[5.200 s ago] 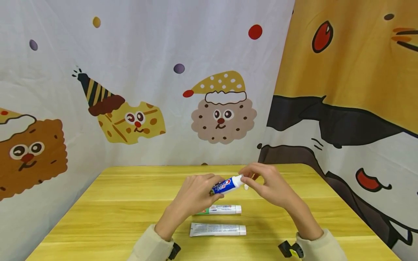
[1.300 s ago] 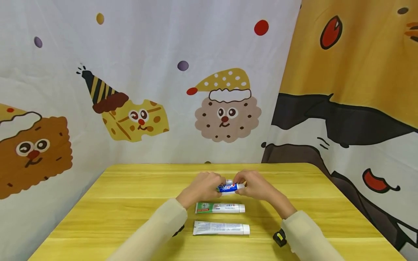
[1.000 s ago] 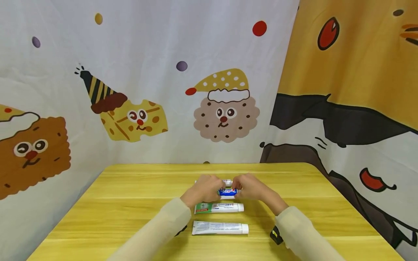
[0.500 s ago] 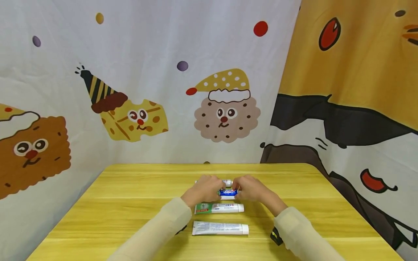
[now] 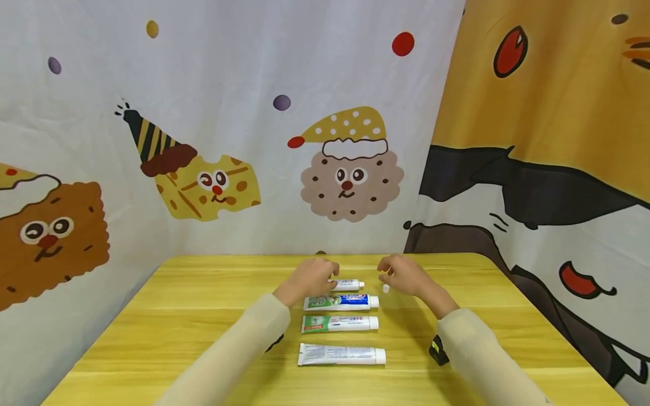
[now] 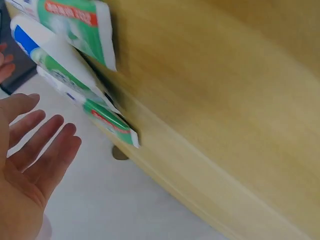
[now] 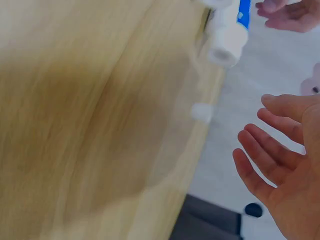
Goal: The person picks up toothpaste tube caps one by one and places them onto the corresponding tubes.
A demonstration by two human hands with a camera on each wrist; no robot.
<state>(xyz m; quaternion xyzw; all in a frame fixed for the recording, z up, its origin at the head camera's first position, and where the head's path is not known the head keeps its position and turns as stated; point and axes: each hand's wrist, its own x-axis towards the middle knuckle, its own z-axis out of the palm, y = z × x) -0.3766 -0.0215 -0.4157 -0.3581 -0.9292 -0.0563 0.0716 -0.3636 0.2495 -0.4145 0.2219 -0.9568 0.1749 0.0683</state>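
My left hand hovers over the left part of the farthest toothpaste tube, hiding its tail end in the head view. In the left wrist view its fingers are loosely extended and hold nothing. That tube's right end shows a narrow bare nozzle. A small white cap lies to its right on the table, just below my right hand. The right fingers are spread and relaxed, apart from the cap. Nearer to me, a blue and green toothpaste tube lies flat with a white cap on its right end.
Two more capped toothpaste tubes lie in the same row: a green and white one and a mostly white one closest to me. All rest on the wooden table. A printed cloth hangs behind the table.
Both hands have let go of the blue and green toothpaste tube, which earlier was held in the air and then laid in the row. They have moved apart and farther from me.
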